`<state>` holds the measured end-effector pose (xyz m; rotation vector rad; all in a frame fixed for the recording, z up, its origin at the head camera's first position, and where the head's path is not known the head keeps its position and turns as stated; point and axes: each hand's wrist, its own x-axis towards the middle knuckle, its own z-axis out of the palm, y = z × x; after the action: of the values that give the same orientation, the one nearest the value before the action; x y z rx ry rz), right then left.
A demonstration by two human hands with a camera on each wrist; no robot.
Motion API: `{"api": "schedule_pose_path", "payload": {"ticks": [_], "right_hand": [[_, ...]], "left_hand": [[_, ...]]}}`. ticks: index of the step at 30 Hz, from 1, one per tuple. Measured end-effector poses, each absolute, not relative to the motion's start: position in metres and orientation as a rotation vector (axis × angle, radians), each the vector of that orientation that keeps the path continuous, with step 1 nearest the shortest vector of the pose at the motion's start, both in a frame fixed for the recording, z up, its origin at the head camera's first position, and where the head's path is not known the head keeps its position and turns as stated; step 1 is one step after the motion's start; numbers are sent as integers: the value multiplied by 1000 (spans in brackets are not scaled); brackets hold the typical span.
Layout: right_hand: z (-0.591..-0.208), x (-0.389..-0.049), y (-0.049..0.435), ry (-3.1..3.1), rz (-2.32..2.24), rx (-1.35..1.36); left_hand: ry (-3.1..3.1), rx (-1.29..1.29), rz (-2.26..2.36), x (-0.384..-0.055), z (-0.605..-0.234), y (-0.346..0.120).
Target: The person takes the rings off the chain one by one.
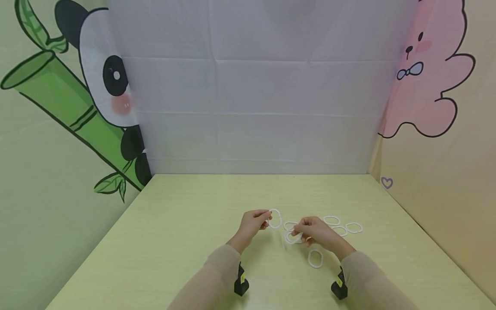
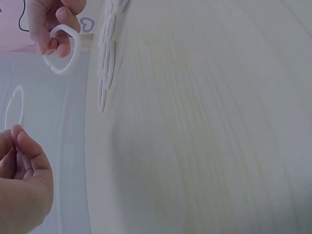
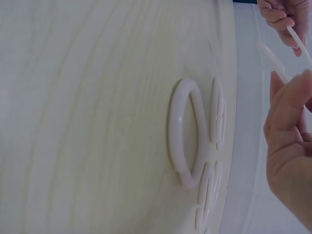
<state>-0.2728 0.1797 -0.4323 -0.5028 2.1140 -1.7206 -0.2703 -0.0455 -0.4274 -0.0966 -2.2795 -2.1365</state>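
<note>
Between thumb and fingers, my left hand (image 1: pixel 253 223) pinches a white oval ring (image 1: pixel 280 218) and holds it up off the table. My right hand (image 1: pixel 318 233) pinches a second white ring, plainest in the left wrist view as a ring (image 2: pixel 76 51) with a small notch in its edge. The two held rings are apart. In the head view the right fingers partly cover their ring and the rings behind it. One loose ring (image 1: pixel 310 262) lies flat just in front of the right hand, and in the right wrist view this ring (image 3: pixel 176 131) appears large.
Several more white rings lie flat on the pale wood-grain table (image 1: pixel 186 215), some behind the right hand and some to its right, such as one ring (image 1: pixel 361 227) at the far right. A white sheet (image 1: pixel 259 86) hangs behind the table, between painted side walls.
</note>
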Motion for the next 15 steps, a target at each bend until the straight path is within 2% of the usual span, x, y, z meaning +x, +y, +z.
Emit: {"api": "schedule_pose_path", "payload": {"ticks": [8,15], "right_hand": [[-440,-274,183,2069,-1676,-519],[-441,-272,185,2077,-1649,-546]], "left_hand": [[-2283,-101,-2139,-269,-425,-46],[-2302,-130,-2134,-253,-407,-44]]}}
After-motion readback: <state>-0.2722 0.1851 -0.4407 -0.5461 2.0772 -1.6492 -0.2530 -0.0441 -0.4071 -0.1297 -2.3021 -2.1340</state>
